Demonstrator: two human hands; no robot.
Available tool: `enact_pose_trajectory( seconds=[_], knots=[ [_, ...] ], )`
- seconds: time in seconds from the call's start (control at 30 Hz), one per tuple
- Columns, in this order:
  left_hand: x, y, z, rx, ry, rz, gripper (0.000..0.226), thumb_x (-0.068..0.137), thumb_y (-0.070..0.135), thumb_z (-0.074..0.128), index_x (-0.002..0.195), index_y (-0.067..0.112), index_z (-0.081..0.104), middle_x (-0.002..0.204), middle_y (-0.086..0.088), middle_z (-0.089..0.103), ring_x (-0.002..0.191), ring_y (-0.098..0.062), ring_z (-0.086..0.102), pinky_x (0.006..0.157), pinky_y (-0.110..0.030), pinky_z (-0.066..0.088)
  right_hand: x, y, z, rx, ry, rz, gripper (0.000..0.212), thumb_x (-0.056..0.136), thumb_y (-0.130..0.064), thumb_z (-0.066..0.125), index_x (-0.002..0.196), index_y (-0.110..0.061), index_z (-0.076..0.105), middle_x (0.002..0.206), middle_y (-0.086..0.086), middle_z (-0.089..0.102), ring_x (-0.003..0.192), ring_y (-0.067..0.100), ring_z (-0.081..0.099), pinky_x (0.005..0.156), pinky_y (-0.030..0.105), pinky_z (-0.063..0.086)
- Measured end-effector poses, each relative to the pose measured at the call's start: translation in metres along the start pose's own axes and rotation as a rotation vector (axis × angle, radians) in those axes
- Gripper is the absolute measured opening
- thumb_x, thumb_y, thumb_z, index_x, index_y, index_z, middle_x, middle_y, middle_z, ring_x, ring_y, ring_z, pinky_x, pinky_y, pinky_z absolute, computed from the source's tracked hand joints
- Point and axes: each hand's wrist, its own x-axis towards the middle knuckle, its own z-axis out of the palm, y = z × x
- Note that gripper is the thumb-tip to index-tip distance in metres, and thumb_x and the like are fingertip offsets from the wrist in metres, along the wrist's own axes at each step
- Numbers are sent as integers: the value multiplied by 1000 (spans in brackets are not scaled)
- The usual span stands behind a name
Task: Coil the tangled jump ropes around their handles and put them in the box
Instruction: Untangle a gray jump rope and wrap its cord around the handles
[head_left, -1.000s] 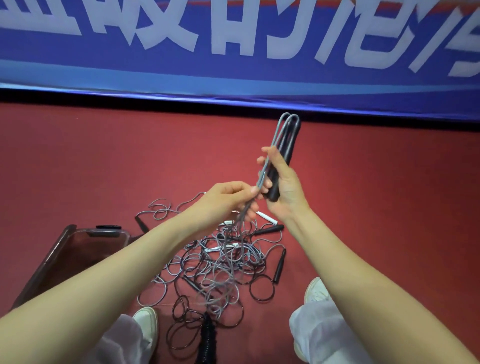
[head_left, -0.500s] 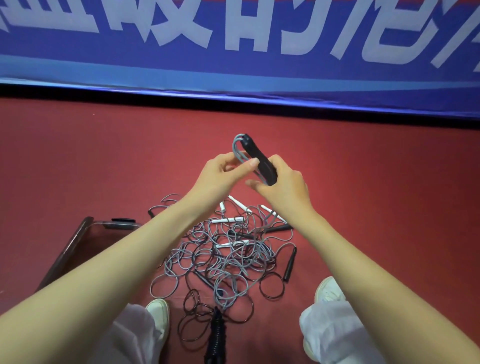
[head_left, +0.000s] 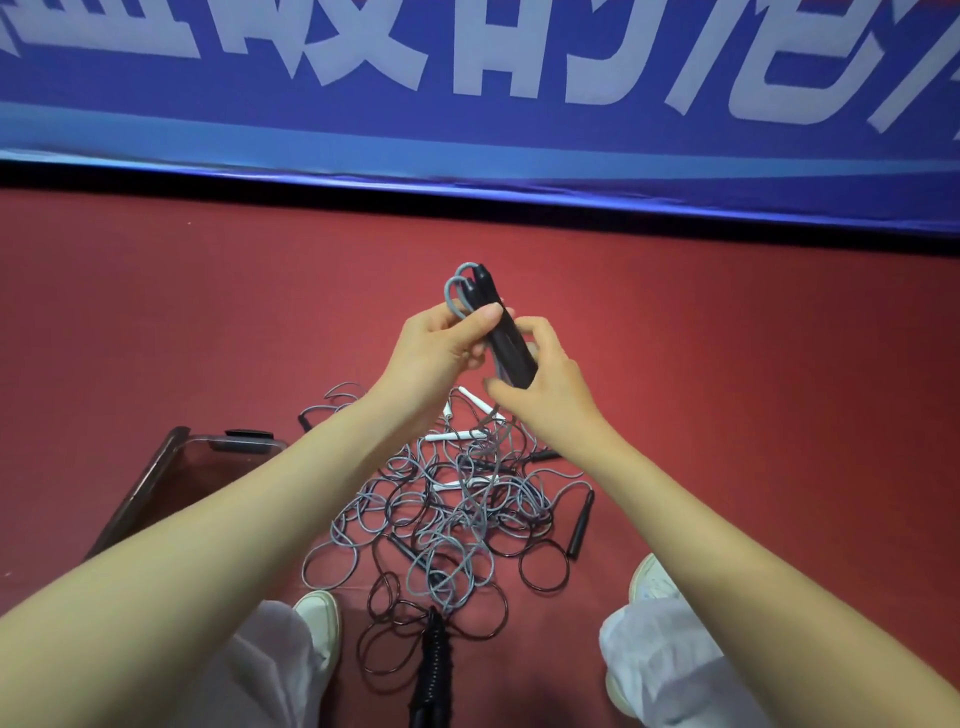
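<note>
Both hands are up in front of you, above the red floor (head_left: 753, 374). Your left hand (head_left: 436, 348) has its grip pinching the grey rope (head_left: 456, 291) against the upper part of the black handles (head_left: 506, 345), thumb laid across the front. Your right hand (head_left: 548, 387) has its grip curled round the lower end of the same pair. The handles are tilted, tops leaning away from you, and the rope loops over those tops in two tight bends.

Down on the floor between your white shoes (head_left: 319, 618) lies the tangle (head_left: 452, 519) of grey and black ropes, with white handles (head_left: 457, 435) at its far side and a loose black handle (head_left: 581, 525) at its right. A coiled black rope (head_left: 434, 670) lies nearest you.

The clear box (head_left: 156, 483) sits on the floor to the left, partly behind your left forearm.

Along the floor's far edge runs a blue banner (head_left: 519, 135). Its big white characters are cut off at the top, so I can't read them.
</note>
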Motion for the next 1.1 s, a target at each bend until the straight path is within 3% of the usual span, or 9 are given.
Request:
enact_pose_trajectory(
  seconds=[0.13,0.3,0.4,0.53,0.67,0.77,0.87,1.0,1.1],
  knots=[
    [3,3,-2,-33,8,26,11,95,7,55,85,4,58,59,1,39,51,-6,35,55,-19,31,-7,-3,2,36,28,-33,23,87,-16,60,104,-26,48,75,10,62,57,22,53,51,32,42],
    [2,7,-4,-14,-36,33,15,96,14,55,99,-1,58,62,-1,32,51,-7,29,52,-20,25,-8,-7,6,211,-73,-33,16,91,-11,58,103,-18,50,54,4,55,46,15,52,50,32,46],
    [-1,11,-8,25,-122,-2,15,96,13,56,100,-1,60,65,-3,33,49,-6,29,49,-15,29,-5,-6,0,413,-160,-9,22,86,-6,68,104,-7,55,53,20,52,37,18,46,45,27,45],
    [-5,15,-8,45,-177,-84,29,96,14,53,112,-8,62,50,7,32,43,-4,28,46,-13,33,-6,-2,1,529,-286,67,19,86,-5,68,97,-5,52,48,1,49,38,17,46,45,27,45],
    [-9,19,-3,48,-140,-76,28,98,7,50,116,-12,56,39,10,50,34,2,42,45,-8,36,-6,-4,7,657,-332,152,13,89,-3,63,89,-9,51,58,2,53,42,16,48,45,27,46],
    [-4,17,-3,81,-58,-49,24,94,13,58,106,-7,64,44,13,42,40,-2,29,48,-15,29,-4,-2,8,511,-229,139,15,87,-4,66,85,-14,55,59,-3,59,48,11,56,52,23,48],
    [1,18,-6,67,4,8,13,91,13,62,93,1,69,61,-1,55,47,-6,26,48,-17,25,-8,1,7,68,-46,14,21,86,-19,69,94,-22,50,66,-10,52,52,0,48,52,15,38],
    [3,18,-4,53,15,24,11,91,12,63,95,3,67,96,-15,68,56,-7,54,52,-14,40,-16,-3,9,-111,15,-50,49,84,-28,69,121,-26,37,75,-8,54,65,17,55,57,29,42],
    [4,16,-1,44,5,-2,11,91,11,62,100,4,66,97,-9,72,72,-11,65,64,-15,50,-13,-6,10,-32,34,-13,38,81,-33,74,105,-19,48,70,-6,52,59,7,49,52,21,38]
  ],
)
